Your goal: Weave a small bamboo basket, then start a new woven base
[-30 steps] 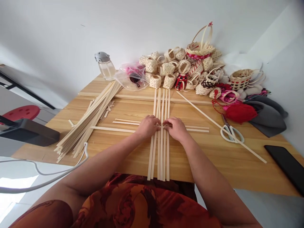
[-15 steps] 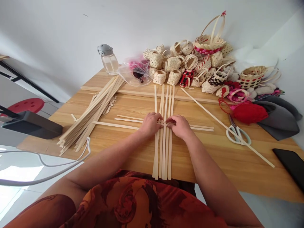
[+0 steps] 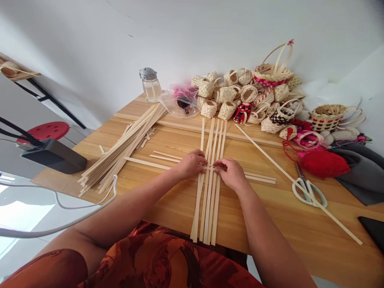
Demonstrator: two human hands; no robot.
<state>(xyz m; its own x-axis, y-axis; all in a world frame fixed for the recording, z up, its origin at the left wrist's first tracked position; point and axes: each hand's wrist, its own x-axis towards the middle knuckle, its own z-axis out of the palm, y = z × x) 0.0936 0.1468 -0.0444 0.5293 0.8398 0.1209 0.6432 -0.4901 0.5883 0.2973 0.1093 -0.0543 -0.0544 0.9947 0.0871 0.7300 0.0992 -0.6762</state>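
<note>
Several flat pale bamboo strips (image 3: 207, 216) run lengthwise from near my body toward the back of the table. Crosswise strips (image 3: 260, 178) pass through them at the middle, forming a small woven crossing. My left hand (image 3: 193, 164) is closed at the left side of this crossing, fingertips pinching the strips. On the right side, my right hand (image 3: 230, 172) pinches the strips with thumb and fingers, close to the left one. Beyond my left hand, crosswise ends stick out over the table. The fingers partly cover the weave.
A heap of loose strips (image 3: 120, 150) lies at left, beside a dark box (image 3: 55, 157). Behind are a bottle (image 3: 151, 89) and many small woven baskets (image 3: 227, 95). At right, one long strip (image 3: 270, 158) crosses scissors (image 3: 309, 193) near red yarn (image 3: 325, 163).
The camera view has shifted, so the table and its things appear lower and farther right. Both hands stay at the crossing, with only slight finger movement.
</note>
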